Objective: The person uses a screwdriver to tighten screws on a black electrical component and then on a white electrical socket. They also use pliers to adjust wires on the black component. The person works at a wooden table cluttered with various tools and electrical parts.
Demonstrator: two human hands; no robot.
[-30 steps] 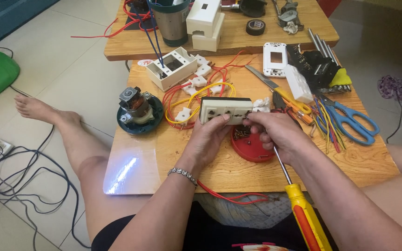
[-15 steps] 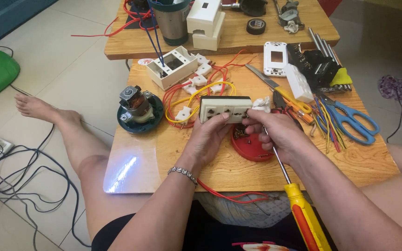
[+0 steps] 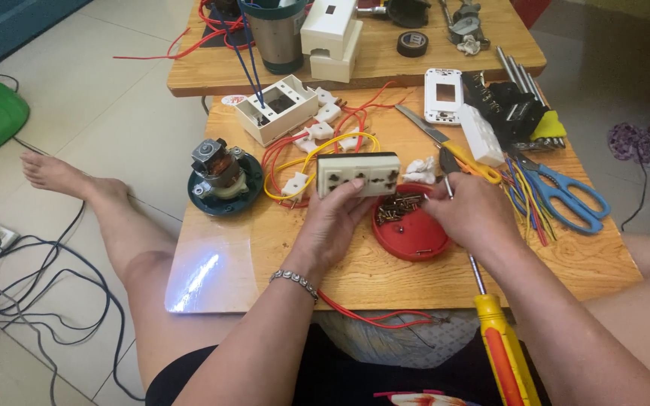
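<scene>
Left hand (image 3: 336,225) is closed on the cream triple-outlet socket block (image 3: 358,174), fingers wrapped under its lower edge, socket face tilted up toward the camera. The block sits just above the wooden table (image 3: 265,248), between the tangle of red and yellow wires (image 3: 306,154) and the red dish of screws (image 3: 408,225).

Right hand (image 3: 469,214) is curled over the right rim of that dish, fingertips pinched together at the dish edge — I can't tell whether there's a screw between them. A screwdriver with a yellow-and-orange handle (image 3: 502,357) runs under the right wrist, shaft pointing up toward the hand; the hand isn't gripping the handle.

Around the work:
- small electric motor on a dark green round base (image 3: 221,179), left of the wires
- open white plastic junction box (image 3: 276,109) behind the wires, small white terminal pieces beside it
- white switch faceplate (image 3: 444,95) and a white rectangular block (image 3: 481,135) at the far right
- blue-handled scissors (image 3: 566,197) lying on loose coloured wire offcuts, right of my right hand
- yellow-handled utility knife (image 3: 453,146) just past the dish

Second wooden table (image 3: 385,64) behind — black roll of tape (image 3: 412,43) and a metal cup (image 3: 274,34) on it.
</scene>
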